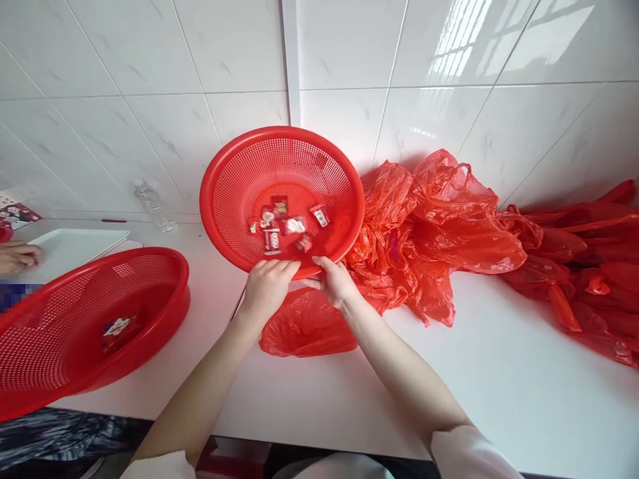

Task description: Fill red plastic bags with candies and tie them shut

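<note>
A round red plastic basket (282, 133) with a perforated wall is tipped toward me, several small wrapped candies (294, 225) lying in its bottom. My left hand (269, 285) grips the near rim, thumb along the edge. Just to the right, my right hand (335, 281) holds the same rim, thumb on top and fingers underneath. Below the basket, between my forearms, a red plastic bag (312, 326) lies on the white table (279, 399).
Crumpled red plastic bags (439, 226) lie at right, with more filled-looking bags (589, 266) beyond. Another red basket (164, 319) with a few packets stands at left. Behind it are a white tray (74, 243), a clear bottle (154, 205) and another person's hand (17, 258). A tiled wall (339, 46) closes the back.
</note>
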`<state>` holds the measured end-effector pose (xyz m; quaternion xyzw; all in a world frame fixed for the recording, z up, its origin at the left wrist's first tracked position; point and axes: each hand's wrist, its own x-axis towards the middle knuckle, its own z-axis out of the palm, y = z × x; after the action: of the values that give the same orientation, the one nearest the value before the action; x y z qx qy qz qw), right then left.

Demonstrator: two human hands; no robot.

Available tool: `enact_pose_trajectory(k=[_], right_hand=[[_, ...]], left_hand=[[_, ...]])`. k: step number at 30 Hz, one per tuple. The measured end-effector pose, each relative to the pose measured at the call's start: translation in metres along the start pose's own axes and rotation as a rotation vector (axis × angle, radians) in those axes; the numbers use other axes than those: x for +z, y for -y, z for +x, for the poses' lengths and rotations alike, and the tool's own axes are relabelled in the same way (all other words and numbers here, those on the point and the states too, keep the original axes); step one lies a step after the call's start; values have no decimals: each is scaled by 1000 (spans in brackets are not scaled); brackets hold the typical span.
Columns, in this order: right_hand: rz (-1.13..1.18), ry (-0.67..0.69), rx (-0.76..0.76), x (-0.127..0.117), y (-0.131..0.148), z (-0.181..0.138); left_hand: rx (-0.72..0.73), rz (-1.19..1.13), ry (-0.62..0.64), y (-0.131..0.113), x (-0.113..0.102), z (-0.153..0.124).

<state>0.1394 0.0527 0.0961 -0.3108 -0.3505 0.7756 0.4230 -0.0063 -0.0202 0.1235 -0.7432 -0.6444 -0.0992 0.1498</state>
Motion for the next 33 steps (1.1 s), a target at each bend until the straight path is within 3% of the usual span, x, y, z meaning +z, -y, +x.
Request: enact_pose_trajectory(k=[5, 9, 12, 15, 18, 20, 25, 33], right_hand=[[-75, -72, 0, -30, 23, -7], [-169, -113, -27, -59, 44, -19], [-216, -133, -78, -79, 55, -28], [-245, -173, -109, -96, 63, -34], [-269, -206, -126, -110, 67, -37], [-278, -231, -158, -117, 67, -38], [-331, -279, -285, -134, 60, -36], [-586, -325, -440, -154, 48, -32]], left_hand=[[20, -143, -190, -16, -21, -35], [-290, -239, -236, -24, -22, -80], [-600, -242, -44, -27, -16, -110], [-748, -512, 216, -20, -6, -122], [-773, -962, 338, -6, 12, -110], [-782, -1128, 284, 4, 26, -92], [-771, -1280, 25, 25, 53, -42], [-833, -1450, -116, 32, 87, -17]])
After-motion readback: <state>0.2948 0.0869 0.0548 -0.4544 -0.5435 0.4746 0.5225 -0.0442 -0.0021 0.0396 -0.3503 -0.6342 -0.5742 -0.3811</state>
